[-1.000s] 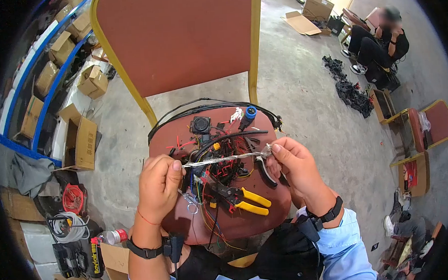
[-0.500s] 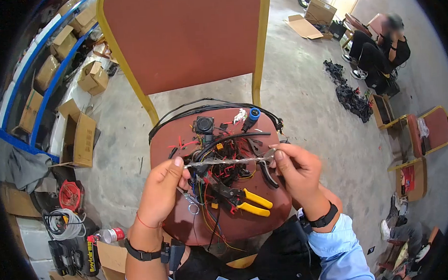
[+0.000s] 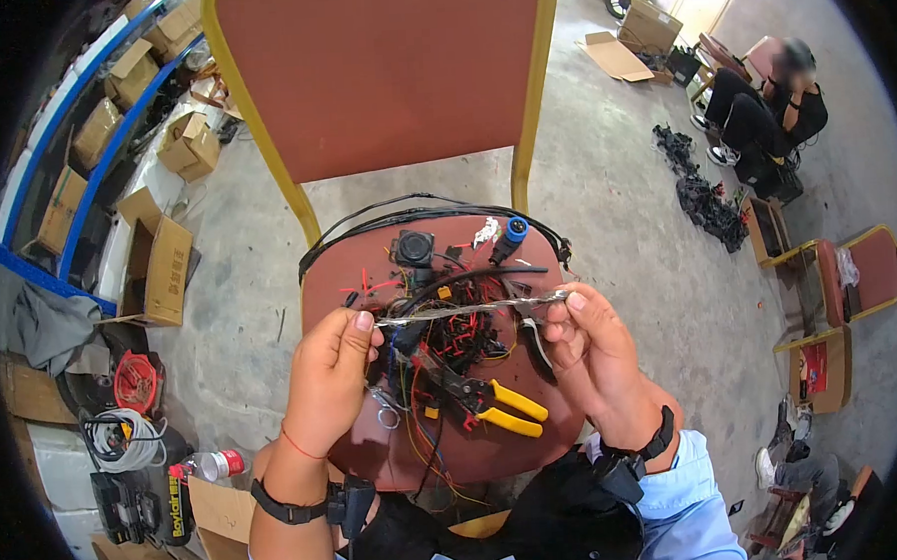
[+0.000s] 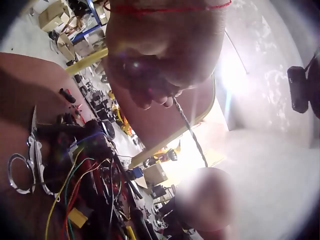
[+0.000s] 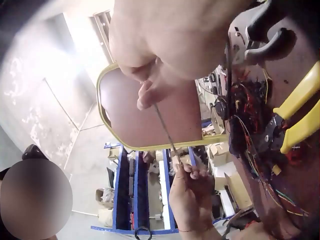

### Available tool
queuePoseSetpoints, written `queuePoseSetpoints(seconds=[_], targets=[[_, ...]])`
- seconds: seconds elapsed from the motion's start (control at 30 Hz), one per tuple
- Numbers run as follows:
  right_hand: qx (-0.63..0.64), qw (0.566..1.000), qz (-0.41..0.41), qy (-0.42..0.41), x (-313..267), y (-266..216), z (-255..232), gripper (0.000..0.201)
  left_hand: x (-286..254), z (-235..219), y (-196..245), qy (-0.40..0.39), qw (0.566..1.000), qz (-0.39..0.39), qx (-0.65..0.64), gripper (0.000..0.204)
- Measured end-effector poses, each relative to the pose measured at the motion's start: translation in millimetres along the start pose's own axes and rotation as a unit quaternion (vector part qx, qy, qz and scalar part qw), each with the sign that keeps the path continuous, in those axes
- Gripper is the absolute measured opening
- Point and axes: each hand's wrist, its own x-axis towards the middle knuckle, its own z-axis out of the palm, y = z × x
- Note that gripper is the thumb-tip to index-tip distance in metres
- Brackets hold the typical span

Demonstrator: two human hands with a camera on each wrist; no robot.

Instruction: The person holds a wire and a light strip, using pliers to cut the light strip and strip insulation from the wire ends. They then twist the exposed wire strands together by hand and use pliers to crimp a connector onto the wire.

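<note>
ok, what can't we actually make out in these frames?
- Twisted wire strand: its ends, covered by the pinching fingers of the left hand and right hand in every view.
- Left wrist view: scissors blurred, cut off by the edge.
- Right wrist view: yellow-handled pliers cut off at the edge.
- Wire pile on the chair seat: single parts too small.

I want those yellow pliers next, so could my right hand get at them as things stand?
Probably not yet: the right hand pinches the twisted wire with the left hand. Once freed, the pliers lie uncovered just below.
</note>
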Motion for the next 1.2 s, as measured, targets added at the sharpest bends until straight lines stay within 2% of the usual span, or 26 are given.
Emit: queuePoseSetpoints(seconds=[0.17, 0.27, 0.43, 0.57, 0.7, 0.77, 0.8, 0.83, 0.9, 0.93, 1.0, 1.13, 1.2], targets=[[-0.022, 0.999, -0.021, -0.044, -0.3, 2.7, -4.5, 0.013, 0.1, 0.5, 1.1, 0.013, 0.999, 0.033, -0.007, 0.032], [-0.082, 0.994, 0.041, -0.063, 2.2, 3.8, -16.5, 0.012, 0.4, -1.1, 0.5, 0.037, 0.997, 0.070, -0.003, 0.031], [-0.198, 0.975, 0.086, -0.056, 0.1, -0.2, -9.0, 0.014, -4.1, -7.0, 3.6, 0.076, 0.990, 0.115, 0.039, 0.030], [-0.214, 0.960, 0.170, -0.057, -2.2, 0.1, 4.5, 0.026, -8.2, -7.4, 16.9, 0.115, 0.957, 0.224, 0.145, 0.018], [-0.507, 0.849, 0.100, -0.110, 2.8, 13.9, -4.5, 0.026, -11.0, -7.7, 23.8, 0.123, 0.900, 0.333, 0.252, 0.013], [-0.604, 0.787, 0.032, -0.120, -0.3, 18.9, -4.2, 0.022, -13.1, -8.1, 26.0, 0.121, 0.884, 0.363, 0.270, 0.013], [-0.661, 0.740, -0.047, -0.117, -2.6, 19.0, 0.0, 0.018, -13.4, -8.6, 26.8, 0.120, 0.881, 0.368, 0.271, 0.013], [-0.673, 0.723, -0.094, -0.123, -1.9, 20.0, -0.8, 0.018, -13.1, -9.5, 27.6, 0.120, 0.879, 0.374, 0.272, 0.014], [-0.693, 0.683, -0.190, -0.132, 0.8, 19.9, -3.3, 0.020, -13.4, -12.6, 27.9, 0.127, 0.894, 0.345, 0.257, 0.016], [-0.686, 0.683, -0.210, -0.135, 1.8, 18.7, -2.9, 0.021, -13.8, -14.5, 27.5, 0.131, 0.901, 0.331, 0.250, 0.017], [-0.672, 0.684, -0.249, -0.139, 3.9, 16.4, -2.6, 0.024, -13.1, -19.3, 22.2, 0.121, 0.943, 0.230, 0.206, 0.021], [-0.713, 0.588, -0.357, -0.136, 0.9, 5.2, 1.6, 0.028, -3.3, -21.9, 15.6, 0.091, 0.986, 0.075, 0.120, 0.032], [-0.730, 0.542, -0.394, -0.135, -0.1, 1.1, -0.1, 0.029, 1.7, -20.9, 8.1, 0.068, 0.995, 0.035, 0.068, 0.040]])
